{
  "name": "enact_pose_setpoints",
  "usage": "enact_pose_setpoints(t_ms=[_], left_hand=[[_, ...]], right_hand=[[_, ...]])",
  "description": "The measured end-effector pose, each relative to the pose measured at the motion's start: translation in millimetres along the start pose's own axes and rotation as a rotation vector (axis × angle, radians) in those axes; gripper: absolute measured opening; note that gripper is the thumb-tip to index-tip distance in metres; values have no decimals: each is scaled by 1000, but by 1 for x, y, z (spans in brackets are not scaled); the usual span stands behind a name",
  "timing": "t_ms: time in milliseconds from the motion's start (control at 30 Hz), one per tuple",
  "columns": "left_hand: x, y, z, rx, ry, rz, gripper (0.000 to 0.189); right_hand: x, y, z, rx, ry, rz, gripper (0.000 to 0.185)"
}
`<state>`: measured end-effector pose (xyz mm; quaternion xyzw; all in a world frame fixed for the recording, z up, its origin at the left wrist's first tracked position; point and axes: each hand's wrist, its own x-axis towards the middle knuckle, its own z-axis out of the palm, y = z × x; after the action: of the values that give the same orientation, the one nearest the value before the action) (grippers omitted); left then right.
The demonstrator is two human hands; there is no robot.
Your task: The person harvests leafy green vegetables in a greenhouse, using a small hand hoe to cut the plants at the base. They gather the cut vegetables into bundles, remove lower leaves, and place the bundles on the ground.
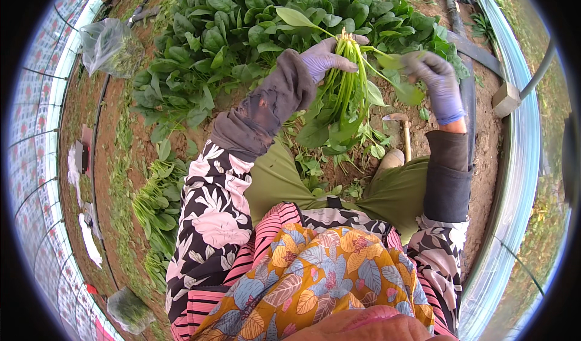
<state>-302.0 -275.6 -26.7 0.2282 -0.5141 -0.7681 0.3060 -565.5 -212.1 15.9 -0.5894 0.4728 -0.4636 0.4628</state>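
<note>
My left hand (327, 59), in a thin purplish glove soiled at the fingers, is closed round the stem ends of a bunch of spinach (347, 96). The bunch hangs leaves down, its cut ends upward. To its right my gloved right hand (429, 71), slightly blurred, has its fingers closed at a few spinach leaves (406, 89) that stand out sideways from the bunch. A small hand hoe or sickle with a wooden handle (407, 139) lies on the soil beneath. Growing spinach (218, 37) fills the ground beyond my hands.
Picked spinach (156, 205) lies in a row at my left. Plastic bags with greens (113, 48) (130, 311) rest on the soil farther left. A dark hose (467, 100) and the plastic film wall (517, 159) run along the right, beside a block with a metal pipe (506, 99).
</note>
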Motion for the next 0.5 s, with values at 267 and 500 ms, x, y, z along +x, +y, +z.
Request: enact_pose_setpoints(t_ms=[267, 500], left_hand=[[1, 0, -1, 7, 14, 25, 67], [5, -8, 4, 18, 24, 3, 68]], right_hand=[[0, -6, -26, -114, 341, -12, 17], [-2, -14, 39, -525, 85, -313, 16]])
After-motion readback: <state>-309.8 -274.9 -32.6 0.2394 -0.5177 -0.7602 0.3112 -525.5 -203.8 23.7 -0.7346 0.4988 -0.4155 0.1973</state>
